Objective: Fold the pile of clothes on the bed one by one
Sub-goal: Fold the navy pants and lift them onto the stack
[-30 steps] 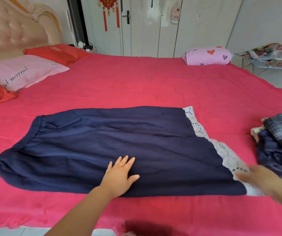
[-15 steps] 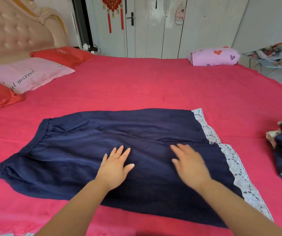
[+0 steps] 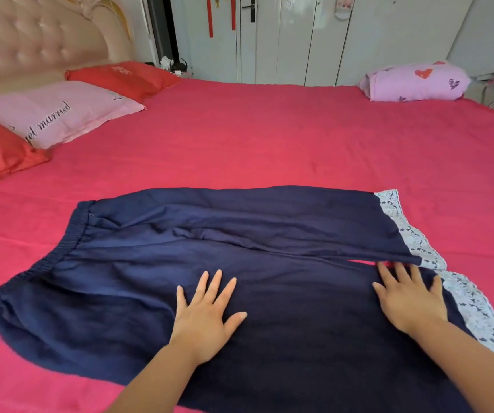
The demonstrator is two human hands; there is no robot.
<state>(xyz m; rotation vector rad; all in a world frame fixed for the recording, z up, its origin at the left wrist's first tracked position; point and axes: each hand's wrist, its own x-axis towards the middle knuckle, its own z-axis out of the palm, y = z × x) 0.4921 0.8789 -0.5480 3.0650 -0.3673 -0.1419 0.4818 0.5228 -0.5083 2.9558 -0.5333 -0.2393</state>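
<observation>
Here, head view. Navy trousers (image 3: 239, 234) lie spread flat on the red bed (image 3: 269, 138), near the front edge, waistband (image 3: 70, 236) to the left, lace hems (image 3: 403, 228) to the right. The two legs lie side by side, the far one slightly overlapping the near one along the middle; a sliver of red sheet shows between them just by the hems.

Left hand (image 3: 207, 317) rests palm down on the near leg, fingers straight and spread, holding nothing. Right hand (image 3: 409, 296) also flat on the near leg, close to its lace hem, fingers splayed, tips reaching the gap between the legs; no grip on the cloth.

Along the left side: a pink pillow (image 3: 52, 114) with script lettering, between two red pillows (image 3: 123, 77), all against a tufted headboard (image 3: 31, 40). At the far right corner of the bed, a folded lilac bundle (image 3: 415, 81) with heart prints. Behind the bed, white wardrobe doors (image 3: 299, 40) with red tassels (image 3: 210, 16) hanging.
</observation>
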